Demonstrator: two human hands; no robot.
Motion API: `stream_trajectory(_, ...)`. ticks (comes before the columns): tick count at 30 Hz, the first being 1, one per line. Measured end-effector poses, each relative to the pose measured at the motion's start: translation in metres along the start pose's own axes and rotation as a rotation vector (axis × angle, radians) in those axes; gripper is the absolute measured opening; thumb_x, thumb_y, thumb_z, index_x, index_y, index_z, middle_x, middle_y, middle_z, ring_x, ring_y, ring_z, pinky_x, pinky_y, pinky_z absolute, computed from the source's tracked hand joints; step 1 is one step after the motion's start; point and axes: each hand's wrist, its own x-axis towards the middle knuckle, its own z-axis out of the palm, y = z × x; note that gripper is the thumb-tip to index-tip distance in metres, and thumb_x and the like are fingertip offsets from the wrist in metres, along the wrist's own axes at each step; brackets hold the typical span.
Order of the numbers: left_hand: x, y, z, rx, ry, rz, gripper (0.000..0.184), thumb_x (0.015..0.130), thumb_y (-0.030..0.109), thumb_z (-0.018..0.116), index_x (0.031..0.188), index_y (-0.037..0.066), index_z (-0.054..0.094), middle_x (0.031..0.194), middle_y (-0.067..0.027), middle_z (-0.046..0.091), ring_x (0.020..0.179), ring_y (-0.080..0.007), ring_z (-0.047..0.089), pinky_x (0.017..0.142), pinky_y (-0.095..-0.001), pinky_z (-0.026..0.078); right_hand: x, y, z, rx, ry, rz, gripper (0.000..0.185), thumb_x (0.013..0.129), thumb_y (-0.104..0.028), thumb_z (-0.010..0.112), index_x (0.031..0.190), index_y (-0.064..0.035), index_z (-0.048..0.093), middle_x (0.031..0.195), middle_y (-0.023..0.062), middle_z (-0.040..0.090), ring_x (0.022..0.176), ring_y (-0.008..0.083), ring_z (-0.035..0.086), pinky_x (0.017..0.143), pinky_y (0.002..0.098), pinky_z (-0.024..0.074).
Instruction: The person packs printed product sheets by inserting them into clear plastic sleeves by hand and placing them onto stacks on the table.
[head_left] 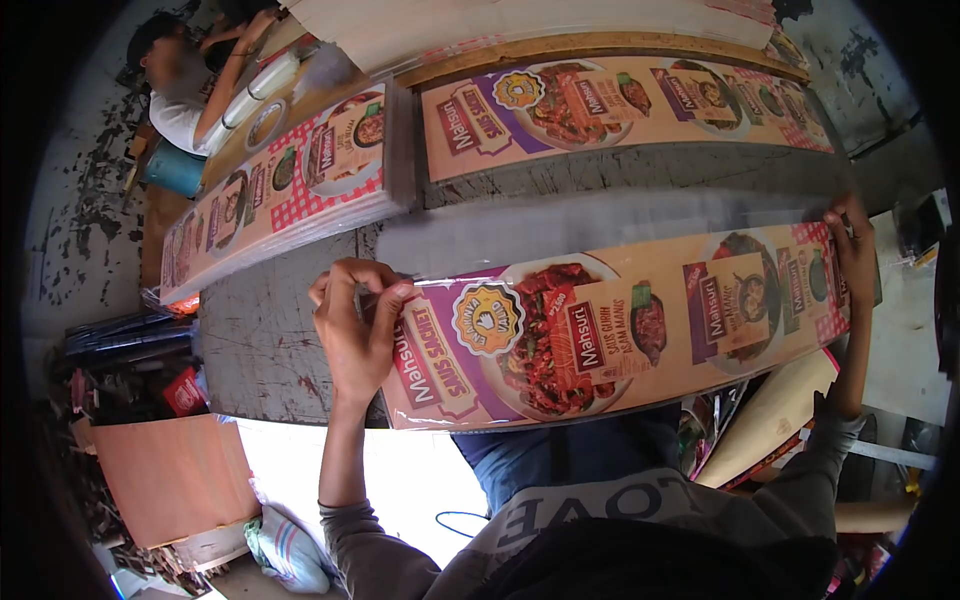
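Note:
A long printed Mahsuri banner (640,325) in clear plastic lies across the table edge nearest my body, its pictures of food facing up. My left hand (355,325) pinches its upper left corner between thumb and curled fingers. At the opposite end my right hand (850,245) grips the right edge, its fingers partly hidden. A strip of clear plastic (600,222) extends beyond the banner's far edge over the scratched grey table (270,345). Beyond it lies another matching banner (640,105). A thick stack of banners (290,190) stands to the left.
A wooden strip (600,42) runs along the far side, beside a large pale stack (540,25). Another person (180,110) is at the upper left, near a teal container (173,168). Below left are a brown cardboard box (175,475) and a filled bag (290,550).

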Motion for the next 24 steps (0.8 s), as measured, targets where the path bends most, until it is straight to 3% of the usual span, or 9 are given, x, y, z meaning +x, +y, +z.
stream_trajectory(2, 0.003, 0.001, -0.002, 0.071, -0.025, 0.158, 0.020, 0.073, 0.003, 0.066, 0.076, 0.005, 0.046, 0.076, -0.0070, 0.061, 0.073, -0.0177, 0.051, 0.072, -0.0308, 0.036, 0.000, -0.001, 0.000, -0.016, -0.008, -0.031, 0.015, 0.082, -0.011, 0.055, 0.079, 0.0001, 0.045, 0.073, 0.0056, 0.045, 0.072, 0.0139, 0.044, 0.070, 0.0243, 0.0370)
stream_trajectory(7, -0.002, 0.002, -0.001, -0.053, -0.069, 0.078, 0.020, 0.072, 0.003, 0.066, 0.081, 0.005, 0.048, 0.086, -0.0069, 0.060, 0.076, -0.0219, 0.051, 0.073, -0.0313, 0.037, 0.007, -0.010, -0.002, -0.010, -0.081, -0.154, 0.018, 0.080, -0.013, 0.056, 0.080, -0.0015, 0.042, 0.072, 0.0057, 0.040, 0.068, 0.0137, 0.040, 0.066, 0.0246, 0.0351)
stream_trajectory(9, 0.002, 0.013, 0.002, -0.008, -0.153, 0.037, 0.023, 0.071, 0.007, 0.068, 0.085, 0.004, 0.050, 0.087, -0.0070, 0.060, 0.076, -0.0220, 0.052, 0.073, -0.0322, 0.038, 0.010, -0.017, -0.007, -0.040, -0.145, -0.067, 0.025, 0.075, -0.018, 0.061, 0.082, -0.0011, 0.044, 0.073, 0.0067, 0.041, 0.069, 0.0157, 0.042, 0.064, 0.0271, 0.0361)
stream_trajectory(11, 0.004, 0.021, 0.003, 0.003, -0.181, 0.055, 0.030, 0.068, 0.012, 0.071, 0.090, 0.003, 0.052, 0.087, -0.0065, 0.059, 0.076, -0.0217, 0.052, 0.070, -0.0332, 0.039, 0.014, -0.026, -0.008, -0.123, -0.184, -0.238, 0.031, 0.070, -0.021, 0.064, 0.083, -0.0010, 0.045, 0.075, 0.0076, 0.043, 0.069, 0.0192, 0.045, 0.062, 0.0285, 0.0368)
stream_trajectory(13, 0.006, 0.024, 0.006, 0.096, -0.292, 0.161, 0.035, 0.066, 0.015, 0.073, 0.091, 0.003, 0.053, 0.083, -0.0061, 0.056, 0.071, -0.0215, 0.053, 0.066, -0.0327, 0.040, 0.014, -0.034, -0.002, -0.107, -0.234, -0.191, 0.035, 0.066, -0.022, 0.067, 0.085, -0.0014, 0.046, 0.079, 0.0083, 0.044, 0.070, 0.0215, 0.047, 0.060, 0.0295, 0.0381)
stream_trajectory(17, 0.003, 0.027, 0.015, 0.088, -0.205, 0.094, 0.035, 0.063, 0.016, 0.075, 0.090, 0.003, 0.054, 0.077, -0.0054, 0.051, 0.062, -0.0201, 0.050, 0.063, -0.0320, 0.039, 0.014, -0.065, 0.021, -0.010, -0.236, -0.221, 0.033, 0.065, -0.020, 0.071, 0.086, -0.0032, 0.051, 0.079, 0.0078, 0.047, 0.072, 0.0222, 0.049, 0.060, 0.0317, 0.0411)
stream_trajectory(19, 0.005, 0.028, 0.014, 0.109, -0.208, 0.131, 0.033, 0.064, 0.016, 0.074, 0.087, 0.003, 0.055, 0.075, -0.0056, 0.051, 0.062, -0.0205, 0.049, 0.062, -0.0321, 0.039, 0.016, -0.070, 0.029, -0.058, -0.267, -0.370, 0.035, 0.064, -0.018, 0.071, 0.084, -0.0027, 0.047, 0.078, 0.0076, 0.042, 0.067, 0.0211, 0.044, 0.056, 0.0304, 0.0385)
stream_trajectory(21, 0.005, 0.027, 0.013, 0.134, -0.209, 0.165, 0.031, 0.064, 0.015, 0.074, 0.084, 0.003, 0.055, 0.073, -0.0058, 0.050, 0.061, -0.0209, 0.049, 0.061, -0.0322, 0.039, 0.016, -0.078, 0.033, -0.043, -0.256, -0.365, 0.034, 0.064, -0.018, 0.071, 0.083, -0.0028, 0.046, 0.077, 0.0070, 0.042, 0.066, 0.0212, 0.043, 0.056, 0.0308, 0.0376)
stream_trajectory(24, 0.001, 0.022, 0.015, 0.077, -0.128, 0.018, 0.025, 0.065, 0.015, 0.074, 0.074, 0.002, 0.054, 0.068, -0.0063, 0.049, 0.059, -0.0218, 0.047, 0.058, -0.0330, 0.038, 0.013, -0.080, 0.036, 0.015, -0.244, -0.274, 0.032, 0.066, -0.020, 0.070, 0.080, -0.0032, 0.046, 0.075, 0.0069, 0.043, 0.066, 0.0229, 0.042, 0.057, 0.0325, 0.0364)
